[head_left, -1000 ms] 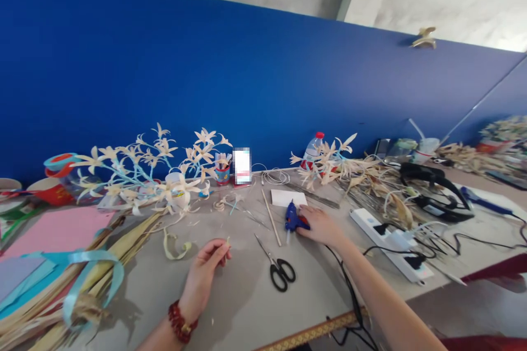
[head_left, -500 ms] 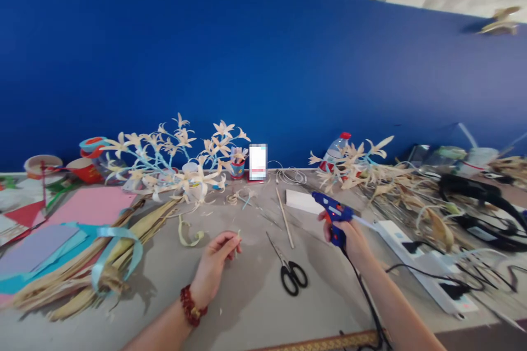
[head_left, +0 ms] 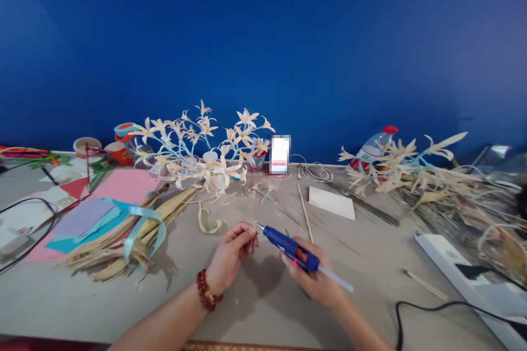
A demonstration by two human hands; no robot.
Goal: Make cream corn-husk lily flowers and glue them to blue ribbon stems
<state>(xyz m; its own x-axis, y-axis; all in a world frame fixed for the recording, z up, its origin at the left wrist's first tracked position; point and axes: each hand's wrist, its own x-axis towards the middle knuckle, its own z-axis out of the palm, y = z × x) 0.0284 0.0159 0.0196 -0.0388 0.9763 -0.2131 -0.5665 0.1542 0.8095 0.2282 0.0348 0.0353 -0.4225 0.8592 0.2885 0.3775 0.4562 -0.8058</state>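
My right hand point(head_left: 315, 279) grips a blue hot glue gun point(head_left: 288, 247) with a clear glue stick poking out its back. Its metal nozzle points left, almost touching the fingertips of my left hand point(head_left: 233, 255). That hand pinches a small pale straw piece point(head_left: 252, 241) just above the grey table point(head_left: 263, 307). A red bead bracelet point(head_left: 205, 292) circles my left wrist.
Pale straw flowers on blue stems point(head_left: 201, 148) stand behind, more lie at the right point(head_left: 403, 167). A bundle of dried leaves tied with blue ribbon point(head_left: 132, 230), coloured paper point(head_left: 119, 186), a white card point(head_left: 331, 203), a thin stick point(head_left: 304, 211), a power strip point(head_left: 465, 269) and a black cable point(head_left: 432, 307) lie around.
My right hand picked the glue gun up off the table and swung it left, bringing its nozzle to the piece in my left hand. The view has shifted left and down.
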